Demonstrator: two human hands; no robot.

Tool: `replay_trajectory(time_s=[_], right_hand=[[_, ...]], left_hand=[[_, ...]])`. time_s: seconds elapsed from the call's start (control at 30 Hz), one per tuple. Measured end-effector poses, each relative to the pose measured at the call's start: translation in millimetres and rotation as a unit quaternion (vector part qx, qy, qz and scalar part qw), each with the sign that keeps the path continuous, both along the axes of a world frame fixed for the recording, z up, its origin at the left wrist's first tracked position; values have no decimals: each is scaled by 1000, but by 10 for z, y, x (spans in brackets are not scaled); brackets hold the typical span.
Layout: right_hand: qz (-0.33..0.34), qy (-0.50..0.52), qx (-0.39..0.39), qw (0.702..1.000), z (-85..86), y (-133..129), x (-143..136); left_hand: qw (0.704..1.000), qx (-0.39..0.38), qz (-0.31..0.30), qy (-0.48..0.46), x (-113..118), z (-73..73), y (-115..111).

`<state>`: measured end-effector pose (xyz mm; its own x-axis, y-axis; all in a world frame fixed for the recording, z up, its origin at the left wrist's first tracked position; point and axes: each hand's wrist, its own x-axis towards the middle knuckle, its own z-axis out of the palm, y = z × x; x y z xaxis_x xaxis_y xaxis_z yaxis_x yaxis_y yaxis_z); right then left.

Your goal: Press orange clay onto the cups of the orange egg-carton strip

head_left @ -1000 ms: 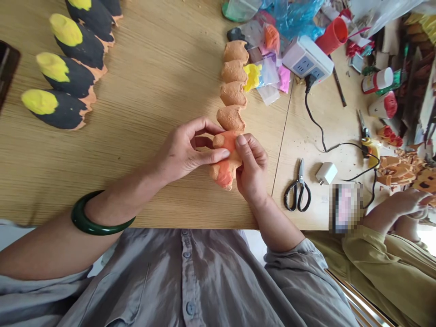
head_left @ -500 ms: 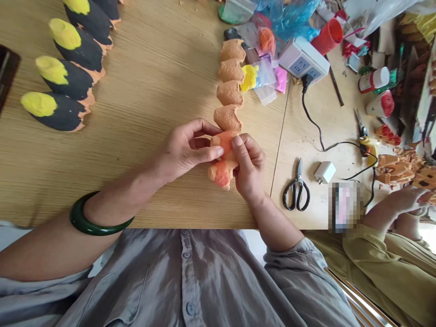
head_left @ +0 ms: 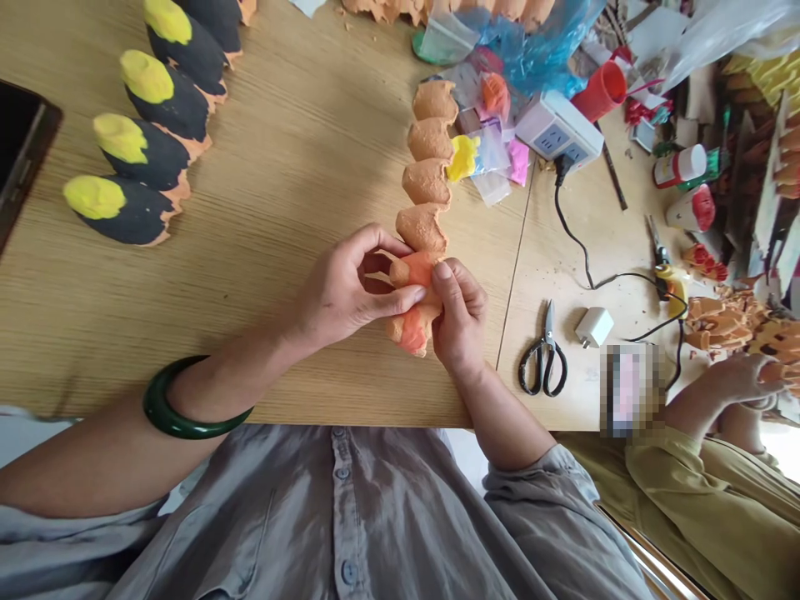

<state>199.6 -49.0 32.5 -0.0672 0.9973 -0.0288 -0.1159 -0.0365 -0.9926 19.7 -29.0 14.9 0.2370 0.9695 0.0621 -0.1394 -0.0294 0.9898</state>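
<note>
Left hand (head_left: 341,287) partly curled, thumb and fingers pinching near end of egg-carton strip (head_left: 427,183), by orange clay (head_left: 413,332). Right hand (head_left: 461,315) mostly closed on same end, thumb on top. Strip extends forward over tabletop (head_left: 300,167); scissors (head_left: 548,337) right.

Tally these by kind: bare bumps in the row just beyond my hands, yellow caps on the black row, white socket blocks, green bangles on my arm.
Bare bumps: 4
Yellow caps: 4 in frame
Socket block: 1
Bangle: 1
Total: 10
</note>
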Motion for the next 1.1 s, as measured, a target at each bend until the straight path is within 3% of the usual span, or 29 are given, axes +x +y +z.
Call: replay_trajectory(time_s=[0.17, 0.23, 0.37, 0.47, 0.53, 0.6, 0.73, 0.87, 1.1], right_hand=[[2, -17, 7, 1000, 22, 46, 45], [11, -42, 12, 999, 48, 72, 76], [48, -34, -43, 997, 72, 137, 116], [84, -8, -103, 991, 80, 169, 111], [74, -27, -93, 993, 87, 184, 112], [24, -47, -75, 996, 91, 205, 136], [-48, 22, -107, 993, 68, 260, 241], [-35, 79, -95, 992, -18, 283, 298], [17, 89, -78, 993, -85, 296, 281]], left_hand=[[976, 178, 102, 69, 28, 38, -59], [964, 213, 127, 90, 26, 69, -68], [960, 211, 124, 136, 5, 83, -64], [974, 161, 97, 130, -12, 25, -59], [979, 128, 92, 132, -24, -14, -58], [975, 115, 102, 159, -44, -25, -58], [954, 113, 124, 250, -102, 35, -47], [942, 117, 107, 296, -142, 46, -44], [952, 140, 114, 246, -130, -32, -60]])
